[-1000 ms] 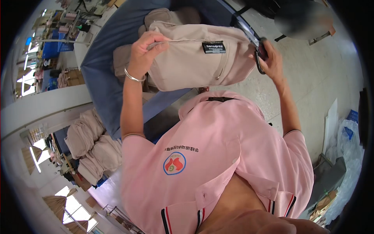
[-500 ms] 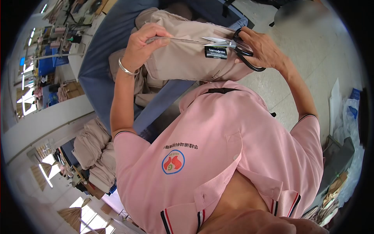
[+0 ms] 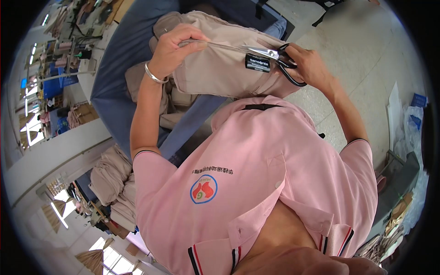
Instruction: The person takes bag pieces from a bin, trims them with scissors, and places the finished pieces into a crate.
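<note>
A beige fabric bag piece (image 3: 211,68) with a black "Samsonite" label (image 3: 257,63) lies over the blue cloth bin at my waist. My left hand (image 3: 181,43), with a silver bangle at the wrist, is closed in a pinch on the bag's seam edge and holds it taut. Black-handled scissors (image 3: 270,53) are gripped in my right hand (image 3: 305,64), fingers through the loops. Their blades point left along the seam edge, just above the label, and look nearly closed. Whether they touch a thread is too small to tell.
More beige pieces (image 3: 176,101) sit in the blue cloth bin (image 3: 117,59) beneath. Another beige stack (image 3: 110,174) is at the left. Clear plastic wrap (image 3: 411,137) and a grey crate (image 3: 394,188) stand at the right, on a pale tiled floor.
The scissor blades were spread apart and have closed together at the seam. My left hand has shifted slightly right with the fabric edge; the label has moved a little right.
</note>
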`<move>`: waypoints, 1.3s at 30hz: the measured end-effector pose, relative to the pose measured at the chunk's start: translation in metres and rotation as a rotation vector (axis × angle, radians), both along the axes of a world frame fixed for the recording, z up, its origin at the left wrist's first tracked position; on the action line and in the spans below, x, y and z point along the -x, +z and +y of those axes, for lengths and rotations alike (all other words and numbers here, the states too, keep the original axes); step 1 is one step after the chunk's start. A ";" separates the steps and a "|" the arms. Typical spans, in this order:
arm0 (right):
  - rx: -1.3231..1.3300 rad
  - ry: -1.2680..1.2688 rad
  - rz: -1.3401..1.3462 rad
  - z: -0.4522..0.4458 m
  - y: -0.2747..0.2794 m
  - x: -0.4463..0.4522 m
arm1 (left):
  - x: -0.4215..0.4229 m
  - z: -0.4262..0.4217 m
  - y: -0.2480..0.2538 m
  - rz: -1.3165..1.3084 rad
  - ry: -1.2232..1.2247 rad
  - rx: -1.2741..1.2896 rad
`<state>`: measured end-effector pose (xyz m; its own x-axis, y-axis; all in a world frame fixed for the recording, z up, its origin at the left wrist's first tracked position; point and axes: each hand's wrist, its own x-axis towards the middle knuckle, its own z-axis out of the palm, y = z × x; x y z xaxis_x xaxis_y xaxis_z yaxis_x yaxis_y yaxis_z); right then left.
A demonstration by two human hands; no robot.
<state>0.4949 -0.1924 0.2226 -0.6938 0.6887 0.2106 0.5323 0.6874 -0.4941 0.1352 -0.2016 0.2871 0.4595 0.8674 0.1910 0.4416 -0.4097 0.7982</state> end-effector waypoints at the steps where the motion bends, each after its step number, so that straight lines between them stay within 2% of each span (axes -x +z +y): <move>1: 0.000 -0.033 0.058 -0.001 0.000 0.001 | -0.001 0.003 -0.001 -0.005 -0.014 -0.007; 3: -0.001 -0.093 0.176 -0.001 0.001 0.006 | -0.006 0.006 -0.001 -0.028 0.010 0.029; 7: 0.102 0.000 0.212 -0.008 -0.020 0.015 | -0.008 0.011 -0.008 0.005 0.013 0.035; 10: 0.161 0.056 0.247 -0.020 -0.019 0.019 | 0.027 0.023 -0.028 -0.457 0.168 0.114; 11: 0.215 0.063 0.249 -0.025 -0.011 0.021 | 0.049 0.034 -0.043 -0.537 0.219 0.025; 14: 0.208 0.122 0.238 -0.035 -0.002 0.023 | 0.056 0.044 -0.087 -0.640 0.439 0.331; 15: 0.211 0.120 0.236 -0.037 -0.002 0.023 | 0.047 0.034 -0.083 -0.723 0.393 0.618; 18: 0.272 0.073 0.270 -0.037 -0.004 0.018 | 0.045 0.018 -0.088 -0.751 0.394 0.606; 19: 0.284 0.035 0.251 -0.036 -0.002 0.013 | 0.041 0.011 -0.073 -0.650 0.463 0.472; 21: 0.373 -0.063 0.394 -0.036 0.002 0.008 | 0.027 0.000 -0.020 -0.451 0.595 0.201; 24: 0.403 -0.230 0.612 -0.030 -0.011 -0.003 | 0.023 -0.009 0.031 -0.547 0.666 -0.090; 26: 0.432 -0.414 0.805 -0.027 -0.011 -0.001 | 0.010 -0.022 0.054 -0.445 0.661 -0.272; 28: 0.467 -0.595 0.800 -0.023 -0.030 -0.011 | -0.020 -0.034 0.051 -0.122 0.661 -0.369; 31: 0.669 -0.743 0.871 -0.037 -0.055 -0.017 | -0.074 -0.048 -0.025 0.123 0.379 -0.486; 32: 0.762 -0.778 0.909 -0.045 -0.063 -0.020 | -0.092 -0.055 -0.057 0.128 0.319 -0.391; 34: 0.832 -0.858 0.724 -0.063 -0.068 -0.020 | -0.122 -0.071 -0.121 0.134 0.198 -0.193; 36: 0.805 -0.874 0.494 -0.078 -0.094 -0.030 | -0.144 -0.079 -0.170 0.162 0.147 -0.224; 37: 0.701 -0.857 0.466 -0.088 -0.108 -0.031 | -0.151 -0.080 -0.179 0.176 0.121 -0.240; 39: 0.687 -0.903 0.404 -0.102 -0.131 -0.027 | -0.159 -0.079 -0.187 0.183 0.078 -0.192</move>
